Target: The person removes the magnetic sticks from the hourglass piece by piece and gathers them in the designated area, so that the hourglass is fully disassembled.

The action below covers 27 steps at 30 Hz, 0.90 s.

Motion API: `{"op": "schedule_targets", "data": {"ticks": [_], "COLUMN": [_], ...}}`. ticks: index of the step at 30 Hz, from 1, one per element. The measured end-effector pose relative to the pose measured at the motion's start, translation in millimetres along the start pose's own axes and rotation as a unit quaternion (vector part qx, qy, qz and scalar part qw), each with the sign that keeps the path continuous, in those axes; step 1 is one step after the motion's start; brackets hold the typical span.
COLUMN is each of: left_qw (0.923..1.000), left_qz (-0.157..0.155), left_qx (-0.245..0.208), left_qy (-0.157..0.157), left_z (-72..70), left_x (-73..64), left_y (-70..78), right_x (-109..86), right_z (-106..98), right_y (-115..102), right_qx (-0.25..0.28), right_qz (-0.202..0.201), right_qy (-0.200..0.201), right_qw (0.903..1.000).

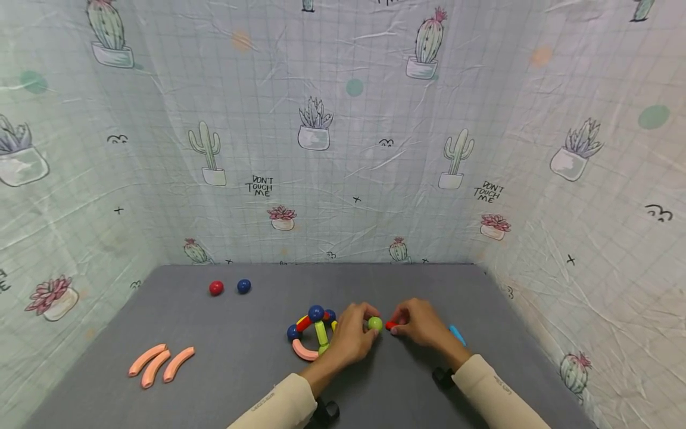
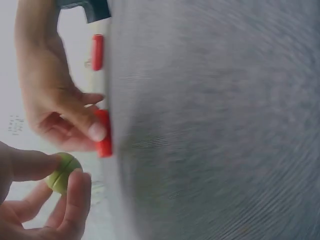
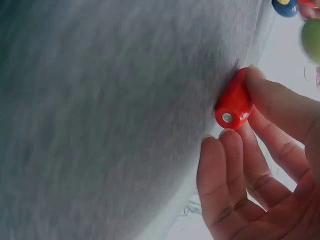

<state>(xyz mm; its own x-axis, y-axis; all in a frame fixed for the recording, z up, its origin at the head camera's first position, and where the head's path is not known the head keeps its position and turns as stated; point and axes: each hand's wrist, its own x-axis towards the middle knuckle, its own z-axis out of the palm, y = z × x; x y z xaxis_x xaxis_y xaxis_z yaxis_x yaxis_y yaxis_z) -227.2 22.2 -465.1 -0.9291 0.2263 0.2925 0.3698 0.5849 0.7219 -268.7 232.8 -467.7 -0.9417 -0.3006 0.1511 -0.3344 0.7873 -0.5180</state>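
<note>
Thumb and fingertips of my left hand (image 1: 349, 335) pinch a light green ball (image 1: 375, 323) with a seam around it (image 2: 64, 172). Facing it, my right hand (image 1: 420, 322) pinches a short red magnetic rod (image 3: 234, 100) close over the grey tabletop; a silvery round magnet shows in its end. A small gap separates ball and rod in the head view. Just left of my left hand stands a partly built frame of blue balls (image 1: 316, 313), red rods, a green rod (image 1: 321, 333) and a curved pink rod (image 1: 304, 351); the hand hides part of it.
Three curved pink rods (image 1: 172, 364) lie at the left. A red ball (image 1: 216, 288) and a blue ball (image 1: 243, 286) sit at the back left. A light blue rod (image 1: 457, 335) shows beside my right forearm. Another red rod (image 2: 97, 52) lies beyond the right hand. Cactus-printed cloth (image 1: 343, 179) surrounds the table.
</note>
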Motion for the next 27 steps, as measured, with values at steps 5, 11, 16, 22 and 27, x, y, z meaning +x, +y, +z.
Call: {"op": "schedule_targets", "data": {"ticks": [5,11,16,22,27], "left_qw": [0.9988,0.9967,0.9953,0.995,0.9954], "left_qz": [0.013,0.039,0.056,0.049,0.011], "left_qx": [-0.047,-0.071,-0.074,-0.055,-0.019], "left_qy": [-0.008,-0.003,0.026,0.068,0.093], "left_z": [-20.5,-52.8,-85.8,-126.7,-154.1], "left_x": [-1.3,-1.1,2.1,11.4,18.1], "left_y": [13.0,29.1,36.7,18.7,-17.1], "right_x": [-3.5,-9.0,-14.3,-17.2,-20.9], "right_z": [-7.7,-13.7,-15.3,-16.6,-20.4], "right_y": [6.3,10.7,10.2,11.3,15.1], "right_qx": [-0.01,-0.014,-0.015,-0.032,-0.038], "right_qz": [0.013,0.033,0.042,0.046,0.052], "right_qy": [0.009,0.006,0.008,0.015,0.012], "right_qw": [0.9998,0.9993,0.999,0.9983,0.9979]}}
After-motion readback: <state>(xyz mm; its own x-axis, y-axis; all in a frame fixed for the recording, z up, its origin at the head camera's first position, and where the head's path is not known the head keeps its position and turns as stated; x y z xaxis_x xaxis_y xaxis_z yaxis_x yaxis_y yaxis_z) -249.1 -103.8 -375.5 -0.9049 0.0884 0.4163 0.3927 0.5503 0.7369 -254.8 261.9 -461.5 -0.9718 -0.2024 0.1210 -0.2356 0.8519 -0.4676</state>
